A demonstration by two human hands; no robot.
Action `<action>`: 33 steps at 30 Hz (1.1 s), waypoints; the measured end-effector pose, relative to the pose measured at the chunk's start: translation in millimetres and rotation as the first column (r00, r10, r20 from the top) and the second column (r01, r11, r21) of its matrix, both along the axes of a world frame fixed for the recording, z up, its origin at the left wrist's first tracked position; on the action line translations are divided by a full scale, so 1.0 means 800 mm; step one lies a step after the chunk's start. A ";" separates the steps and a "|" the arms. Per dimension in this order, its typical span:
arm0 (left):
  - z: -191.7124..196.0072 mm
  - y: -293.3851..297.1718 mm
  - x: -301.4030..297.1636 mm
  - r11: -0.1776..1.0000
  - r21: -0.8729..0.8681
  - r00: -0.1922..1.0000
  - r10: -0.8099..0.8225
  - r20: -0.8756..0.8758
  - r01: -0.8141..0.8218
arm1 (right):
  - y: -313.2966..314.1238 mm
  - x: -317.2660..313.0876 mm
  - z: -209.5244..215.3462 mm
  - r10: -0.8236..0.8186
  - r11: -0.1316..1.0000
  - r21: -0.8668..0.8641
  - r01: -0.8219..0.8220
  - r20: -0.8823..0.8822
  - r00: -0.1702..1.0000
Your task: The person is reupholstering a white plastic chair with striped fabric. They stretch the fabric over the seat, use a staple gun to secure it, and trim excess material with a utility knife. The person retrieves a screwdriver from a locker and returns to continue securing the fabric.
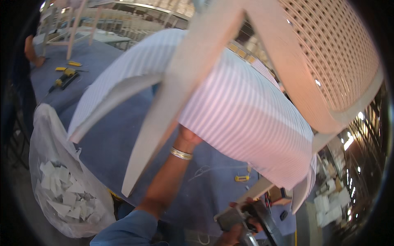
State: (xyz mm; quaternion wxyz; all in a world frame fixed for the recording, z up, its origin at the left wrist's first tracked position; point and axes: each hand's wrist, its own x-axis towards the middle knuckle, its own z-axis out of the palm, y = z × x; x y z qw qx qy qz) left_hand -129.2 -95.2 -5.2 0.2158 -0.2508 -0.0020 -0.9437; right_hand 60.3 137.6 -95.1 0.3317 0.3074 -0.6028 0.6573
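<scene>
An upturned chair [230,94] fills most of the view, its striped fabric seat [246,115] facing the camera and its pale wooden legs [164,119] jutting out toward the near edge of the blue-covered worktable [106,143]. The woven cane backrest [332,53] curves away to the upper right.

The left hand [186,137] reaches up under the striped seat, close by the nearest leg; its fingers are hidden behind the fabric, so how far it is closed cannot be told (a metal bracelet [181,153] circles the wrist, and a blue sleeve [127,229] covers the forearm's lower part).

The right hand [240,227] is at the table's near edge, fingers wrapped tight about a grey staple gun [242,217] that points up toward the seat's lower rim.

A small yellow tool [241,178] lies on the blue cloth near the seat's edge. A yellow and black power tool [65,78] sits toward the far left corner. A clear plastic bag [65,184] of white scraps hangs off the table's left side.
</scene>
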 end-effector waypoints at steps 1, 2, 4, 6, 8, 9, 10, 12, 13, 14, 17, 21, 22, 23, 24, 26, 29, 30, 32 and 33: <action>0.000 0.004 0.012 1.000 -0.020 1.000 0.004 -0.005 -0.004 | -0.010 -0.014 -0.004 0.035 0.998 0.051 -0.038 0.055 0.998; 0.003 0.005 0.025 1.000 -0.029 1.000 0.010 -0.012 -0.010 | -0.020 -0.030 -0.009 0.047 0.994 0.090 -0.057 0.105 0.993; 0.005 0.005 0.051 0.999 -0.044 0.999 0.030 -0.015 -0.030 | -0.041 -0.065 -0.022 0.030 0.982 0.179 -0.067 0.200 0.979; 0.005 0.000 0.076 0.997 -0.052 0.998 0.053 -0.028 -0.054 | -0.062 -0.088 -0.036 -0.014 0.969 0.242 -0.049 0.252 0.968; 0.002 -0.002 0.102 0.993 -0.086 0.997 0.075 -0.006 -0.076 | -0.078 -0.106 -0.046 -0.057 0.959 0.283 -0.025 0.280 0.958; -0.001 -0.006 0.115 0.991 -0.089 0.995 0.097 -0.005 -0.097 | -0.084 -0.111 -0.050 -0.075 0.953 0.302 -0.016 0.285 0.956; -0.003 -0.008 0.124 0.989 -0.102 0.994 0.106 -0.002 -0.106 | -0.090 -0.116 -0.052 -0.086 0.950 0.312 -0.010 0.292 0.953; -0.006 -0.010 0.137 0.986 -0.114 0.993 0.122 0.000 -0.121 | -0.096 -0.123 -0.055 -0.115 0.941 0.338 0.009 0.298 0.948; -0.006 -0.009 0.139 0.984 -0.128 0.992 0.126 0.005 -0.124 | -0.098 -0.124 -0.057 -0.122 0.939 0.344 0.011 0.303 0.945; -0.007 -0.010 0.141 0.982 -0.131 0.991 0.135 0.004 -0.133 | -0.099 -0.126 -0.057 -0.132 0.935 0.355 0.018 0.300 0.945; -0.009 -0.011 0.144 0.981 -0.127 0.989 0.151 0.004 -0.149 | -0.099 -0.129 -0.058 -0.166 0.923 0.384 0.041 0.299 0.940; -0.013 -0.013 0.144 0.976 -0.149 0.987 0.159 0.004 -0.156 | -0.094 -0.133 -0.053 -0.194 0.910 0.410 0.061 0.289 0.937; -0.014 -0.014 0.144 0.976 -0.146 0.987 0.163 0.004 -0.161 | -0.094 -0.134 -0.050 -0.198 0.908 0.414 0.066 0.284 0.938; -0.015 -0.014 0.143 0.975 -0.145 0.986 0.168 -0.002 -0.167 | -0.092 -0.136 -0.048 -0.204 0.906 0.416 0.073 0.280 0.938; -0.016 -0.014 0.143 0.975 -0.148 0.986 0.169 -0.003 -0.167 | -0.092 -0.137 -0.046 -0.205 0.906 0.417 0.074 0.279 0.938; -0.018 -0.013 0.142 0.974 -0.153 0.985 0.170 -0.009 -0.170 | -0.093 -0.140 -0.043 -0.207 0.907 0.414 0.079 0.274 0.939; -0.020 -0.014 0.141 0.972 -0.163 0.985 0.170 -0.015 -0.170 | -0.101 -0.144 -0.047 -0.207 0.910 0.407 0.083 0.270 0.940; -0.020 -0.014 0.141 0.971 -0.167 0.985 0.170 -0.016 -0.170 | -0.104 -0.146 -0.051 -0.206 0.910 0.407 0.081 0.274 0.939; -0.021 -0.016 0.140 0.971 -0.172 0.986 0.165 -0.017 -0.166 | -0.113 -0.148 -0.060 -0.203 0.913 0.400 0.080 0.275 0.940; -0.021 -0.017 0.139 0.971 -0.173 0.986 0.163 -0.020 -0.164 | -0.117 -0.150 -0.066 -0.201 0.914 0.397 0.078 0.277 0.940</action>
